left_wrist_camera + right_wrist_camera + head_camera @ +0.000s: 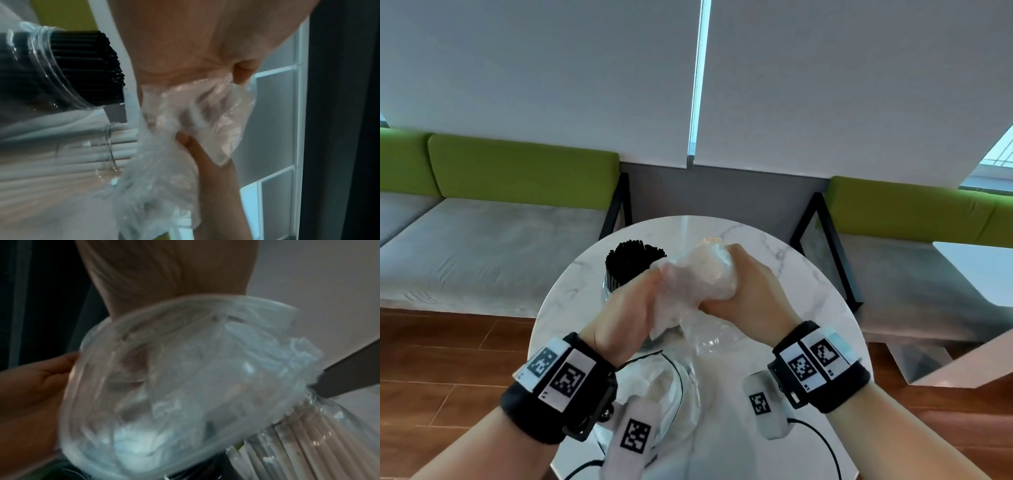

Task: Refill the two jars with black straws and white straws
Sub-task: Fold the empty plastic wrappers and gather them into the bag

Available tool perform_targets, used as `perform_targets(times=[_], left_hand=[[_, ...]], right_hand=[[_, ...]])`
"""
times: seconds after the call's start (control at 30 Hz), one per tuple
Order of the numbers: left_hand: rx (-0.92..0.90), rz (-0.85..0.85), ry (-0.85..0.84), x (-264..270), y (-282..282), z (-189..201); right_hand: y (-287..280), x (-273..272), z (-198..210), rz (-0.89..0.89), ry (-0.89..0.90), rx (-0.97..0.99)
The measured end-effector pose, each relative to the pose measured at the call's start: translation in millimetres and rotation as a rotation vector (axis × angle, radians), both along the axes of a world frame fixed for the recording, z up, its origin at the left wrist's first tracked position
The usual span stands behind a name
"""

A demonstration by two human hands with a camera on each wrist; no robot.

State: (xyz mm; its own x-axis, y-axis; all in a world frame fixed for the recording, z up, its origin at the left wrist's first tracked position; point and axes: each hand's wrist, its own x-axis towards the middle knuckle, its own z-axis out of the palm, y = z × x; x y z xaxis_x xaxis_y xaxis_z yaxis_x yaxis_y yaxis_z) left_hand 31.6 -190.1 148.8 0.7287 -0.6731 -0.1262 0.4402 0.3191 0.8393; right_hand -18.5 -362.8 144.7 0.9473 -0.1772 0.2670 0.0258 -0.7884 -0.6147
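Observation:
On the round marble table (808, 274) a clear jar packed with black straws (635, 262) stands at the back left; the left wrist view shows this jar of black straws (61, 68) too. Right of it both hands hold a crumpled clear plastic bag (698, 274) in the air. My left hand (650, 284) pinches the bag's left side and my right hand (732, 274) grips its right side. Under the bag (185, 121), white straws (82, 151) stand in a second clear jar (320, 415). The bag (185, 378) hides that jar's mouth.
Another limp plastic bag (671, 387) and black cables (822, 442) lie on the table's near part. Two white tagged devices (633, 435) sit at its front edge. Green-backed benches (517, 171) stand behind, and a second white table (979, 267) at the right.

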Motion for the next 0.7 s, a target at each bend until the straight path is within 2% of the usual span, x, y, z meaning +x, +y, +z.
perform_targets(times=[0.1,0.23,0.4,0.47,0.53,0.57,0.6,0.67,0.7], left_hand=[[-0.068,0.059,0.023,2.2,0.8,6.7],[0.0,0.135,0.048,3.1,2.8,12.2],[-0.071,0.109,0.14,2.7,3.4,12.9],[-0.043,0.144,0.061,8.4,3.9,12.2],[0.071,0.286,-0.151,14.1,9.4,12.4],[0.173,0.317,-0.354,13.4,12.6,13.0],[0.305,0.28,-0.619,9.6,13.3,13.2],[0.639,0.071,-1.156,-0.4,8.2,2.3],[0.804,-0.017,-1.333,-2.7,4.1,-6.7]], right_hand=[[0.7,-1.5,2.7,0.04,0.032,-0.003],[-3.4,-7.2,-6.2,0.121,0.143,-0.005],[-6.2,-7.2,-8.0,0.014,0.133,-0.119],[-14.0,-5.9,-7.9,-0.054,0.115,-0.171],[-25.2,-5.8,-6.9,-0.103,0.144,-0.21],[-28.2,-5.9,-6.7,-0.096,0.188,-0.247],[-29.1,-5.7,-6.1,-0.075,0.231,-0.291],[-22.6,-6.1,-0.8,-0.004,0.246,-0.332],[-18.4,-6.5,1.8,0.039,0.233,-0.304]])
